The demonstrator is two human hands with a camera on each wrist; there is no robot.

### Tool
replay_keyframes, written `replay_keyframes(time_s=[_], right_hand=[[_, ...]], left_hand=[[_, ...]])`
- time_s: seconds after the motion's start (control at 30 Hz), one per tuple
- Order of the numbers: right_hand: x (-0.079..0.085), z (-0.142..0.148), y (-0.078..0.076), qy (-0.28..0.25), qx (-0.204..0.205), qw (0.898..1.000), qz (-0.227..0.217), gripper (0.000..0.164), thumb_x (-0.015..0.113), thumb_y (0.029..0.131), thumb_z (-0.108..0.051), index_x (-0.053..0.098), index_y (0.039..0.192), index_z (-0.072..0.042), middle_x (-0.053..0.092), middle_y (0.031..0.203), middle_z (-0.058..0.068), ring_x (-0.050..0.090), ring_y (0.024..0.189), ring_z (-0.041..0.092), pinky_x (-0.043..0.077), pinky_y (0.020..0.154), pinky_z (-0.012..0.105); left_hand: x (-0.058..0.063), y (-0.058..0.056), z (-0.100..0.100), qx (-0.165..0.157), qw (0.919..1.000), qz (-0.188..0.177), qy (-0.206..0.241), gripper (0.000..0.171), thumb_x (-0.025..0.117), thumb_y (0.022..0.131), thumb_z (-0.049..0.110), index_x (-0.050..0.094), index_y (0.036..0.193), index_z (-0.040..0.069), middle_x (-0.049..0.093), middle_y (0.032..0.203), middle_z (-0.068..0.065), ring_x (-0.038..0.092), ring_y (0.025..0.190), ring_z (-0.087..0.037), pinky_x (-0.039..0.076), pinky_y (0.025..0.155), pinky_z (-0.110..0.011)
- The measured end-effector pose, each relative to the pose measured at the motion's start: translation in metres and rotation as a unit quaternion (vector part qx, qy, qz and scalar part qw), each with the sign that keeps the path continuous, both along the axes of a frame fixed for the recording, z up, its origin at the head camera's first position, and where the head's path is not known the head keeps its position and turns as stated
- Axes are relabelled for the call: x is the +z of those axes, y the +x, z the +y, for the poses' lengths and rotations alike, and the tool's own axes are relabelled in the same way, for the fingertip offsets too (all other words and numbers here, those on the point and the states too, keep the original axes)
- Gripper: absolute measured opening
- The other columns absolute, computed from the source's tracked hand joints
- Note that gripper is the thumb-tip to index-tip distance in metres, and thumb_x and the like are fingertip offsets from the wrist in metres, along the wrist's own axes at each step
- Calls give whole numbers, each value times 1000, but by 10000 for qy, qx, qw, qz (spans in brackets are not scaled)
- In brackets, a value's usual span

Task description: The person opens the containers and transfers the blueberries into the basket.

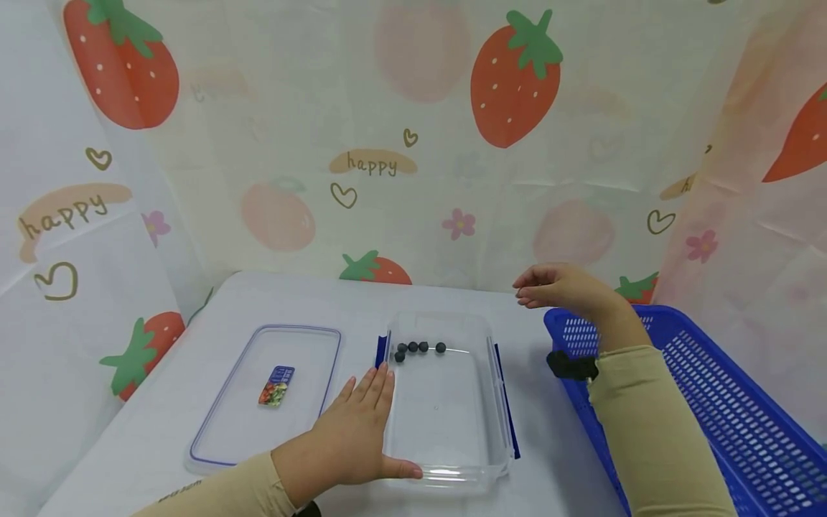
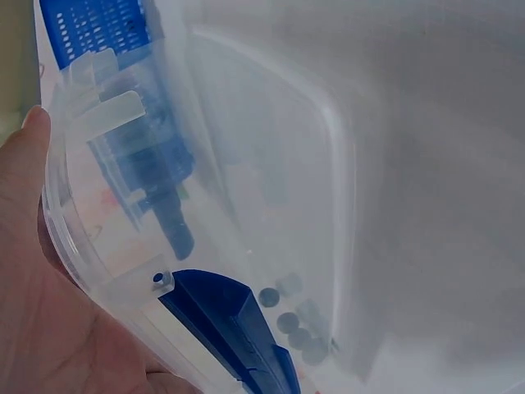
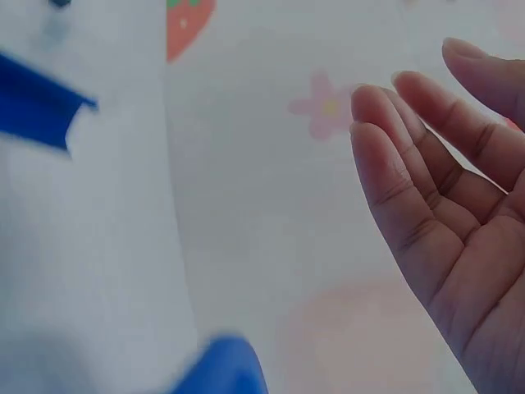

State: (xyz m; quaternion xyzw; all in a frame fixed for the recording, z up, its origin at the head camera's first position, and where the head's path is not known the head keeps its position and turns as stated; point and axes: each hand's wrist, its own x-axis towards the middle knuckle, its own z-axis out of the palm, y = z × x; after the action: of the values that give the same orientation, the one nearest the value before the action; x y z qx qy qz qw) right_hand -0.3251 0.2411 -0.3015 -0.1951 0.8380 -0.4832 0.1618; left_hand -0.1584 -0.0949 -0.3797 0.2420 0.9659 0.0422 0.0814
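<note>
A clear plastic box (image 1: 436,424) with blue side latches stands in the middle of the table in the head view. Several small dark balls (image 1: 413,347) lie inside it, near the far end. My left hand (image 1: 352,434) rests against the box's near left corner, fingers straight along the side and thumb at the front rim. In the left wrist view a blue latch (image 2: 225,320) hangs beside that hand, and the balls show through the clear wall. My right hand (image 1: 575,291) is raised near the blue basket's far left corner. Its fingers (image 3: 402,189) bend loosely, with nothing between them.
A clear lid (image 1: 222,431) with a blue-edged rim and a colourful label (image 1: 276,386) lies left of the box. The blue perforated basket (image 1: 730,402) stands on the right, under the right forearm. A strawberry-print curtain (image 1: 420,93) hangs behind the white table.
</note>
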Motion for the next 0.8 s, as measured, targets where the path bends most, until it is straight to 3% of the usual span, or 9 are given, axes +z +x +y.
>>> replay_keyframes(time_s=[0.3, 0.4, 0.63, 0.8], right_hand=[[-11, -55, -1, -192, 247, 9994, -134, 25, 60, 89, -11, 57, 109, 3, 59, 102, 14, 61, 94, 23, 49, 85, 36], [-17, -75, -3, -216, 278, 9992, -179, 22, 60, 88, -9, 58, 108, 2, 57, 106, 21, 60, 95, 27, 50, 84, 34], [-32, -118, -7, -177, 300, 9992, -171, 19, 61, 87, -8, 61, 104, 1, 58, 107, 23, 60, 97, 31, 50, 82, 32], [-47, -142, -10, -113, 250, 9988, -402, 25, 60, 87, -7, 58, 109, 6, 58, 109, 25, 59, 100, 35, 51, 81, 31]], left_hand=[[2, 1, 1, -2, 10000, -10, 28, 124, 35, 62, 89, 14, 145, -1, 7, 151, -18, 9, 138, -33, 11, 109, -51], [4, 2, 0, 35, 10000, -37, 36, 124, 37, 62, 88, 14, 145, -1, 7, 151, -18, 9, 138, -33, 12, 109, -51], [1, -1, 0, 23, 10000, 29, 49, 124, 36, 61, 89, 15, 145, -1, 9, 151, -18, 10, 138, -33, 13, 108, -52], [-1, -2, 0, -10, 9999, 79, 78, 127, 30, 59, 92, 16, 145, -1, 9, 151, -18, 10, 138, -32, 13, 108, -52]])
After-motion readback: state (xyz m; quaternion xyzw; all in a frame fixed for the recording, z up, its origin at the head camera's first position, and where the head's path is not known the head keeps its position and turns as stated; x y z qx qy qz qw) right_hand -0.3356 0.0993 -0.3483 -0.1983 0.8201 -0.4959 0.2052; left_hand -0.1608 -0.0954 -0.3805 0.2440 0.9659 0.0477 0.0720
